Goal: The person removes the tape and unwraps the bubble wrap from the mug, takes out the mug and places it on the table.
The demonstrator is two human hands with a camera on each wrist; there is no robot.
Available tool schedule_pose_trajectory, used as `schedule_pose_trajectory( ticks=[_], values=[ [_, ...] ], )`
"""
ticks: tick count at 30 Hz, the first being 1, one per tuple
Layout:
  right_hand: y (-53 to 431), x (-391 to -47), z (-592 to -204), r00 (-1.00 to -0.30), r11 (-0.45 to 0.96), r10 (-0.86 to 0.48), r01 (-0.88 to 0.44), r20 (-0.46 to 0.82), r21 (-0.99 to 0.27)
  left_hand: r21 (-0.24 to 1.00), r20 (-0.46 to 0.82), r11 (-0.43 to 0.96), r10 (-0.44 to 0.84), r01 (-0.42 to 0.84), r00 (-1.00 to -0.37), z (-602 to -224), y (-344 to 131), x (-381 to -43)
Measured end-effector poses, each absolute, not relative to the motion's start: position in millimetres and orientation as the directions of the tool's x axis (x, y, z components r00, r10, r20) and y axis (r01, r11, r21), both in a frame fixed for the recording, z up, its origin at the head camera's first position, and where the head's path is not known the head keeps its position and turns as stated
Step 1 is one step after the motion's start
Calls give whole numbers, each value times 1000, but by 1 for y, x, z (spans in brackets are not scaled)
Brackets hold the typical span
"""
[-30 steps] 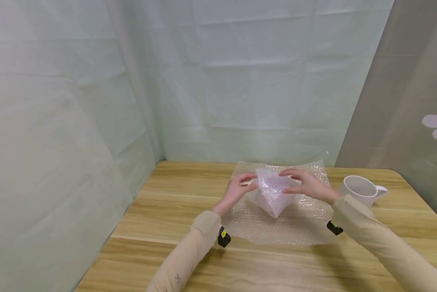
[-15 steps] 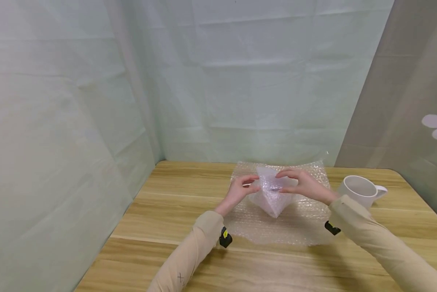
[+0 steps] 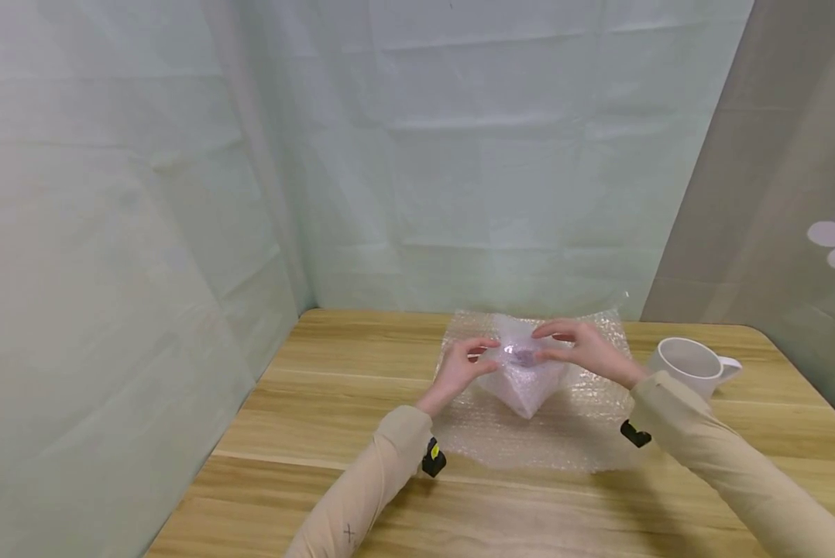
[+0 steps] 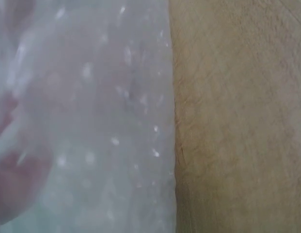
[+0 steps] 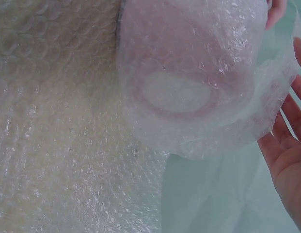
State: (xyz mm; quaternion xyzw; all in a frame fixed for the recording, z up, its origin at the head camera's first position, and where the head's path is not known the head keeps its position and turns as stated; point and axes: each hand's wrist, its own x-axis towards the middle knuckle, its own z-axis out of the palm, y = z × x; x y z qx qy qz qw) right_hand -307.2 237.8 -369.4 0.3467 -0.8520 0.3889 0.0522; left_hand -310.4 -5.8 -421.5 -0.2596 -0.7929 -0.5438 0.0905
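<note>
A pinkish, rounded object [image 5: 184,43] with a pale oval end shows through clear bubble wrap [image 5: 189,138] in the right wrist view. In the head view this bundle [image 3: 527,387] stands on the spread sheet, coming to a point at its front. My left hand [image 3: 459,366] holds the wrap at its left side, thumb and fingers curved. From the right, my right hand [image 3: 590,350] holds the upper wrap between fingers and thumb. The wrap blurs my left fingertips [image 4: 19,182] in the left wrist view.
A white mug [image 3: 692,380] stands right of the sheet, beside my right forearm, its handle pointing right. Under the bundle, a flat bubble-wrap sheet [image 3: 469,434] lies on the wooden table [image 3: 334,364]. Pale curtains [image 3: 473,178] hang behind the table and at the left.
My left hand has shifted slightly right. The wrap's upper folds have changed shape between the hands, and more of the purplish top now shows. My right hand has stayed nearly in place.
</note>
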Motion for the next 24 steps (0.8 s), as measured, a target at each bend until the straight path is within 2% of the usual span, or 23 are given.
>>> schedule_pose_trajectory(
  ticks=[10,19,24],
  values=[
    [237,-304,-354,-782,447,-503,-600,368,-663,818,406,290,322,497,-855,-421,-5,-311],
    [248,-317,-358,-785,578,-409,-617,465,-534,825,396,286,321,487,-860,-418,-6,-310],
    [252,-319,-356,-840,619,-313,-535,444,-575,814,408,296,321,500,-855,-417,-7,-309]
  ],
)
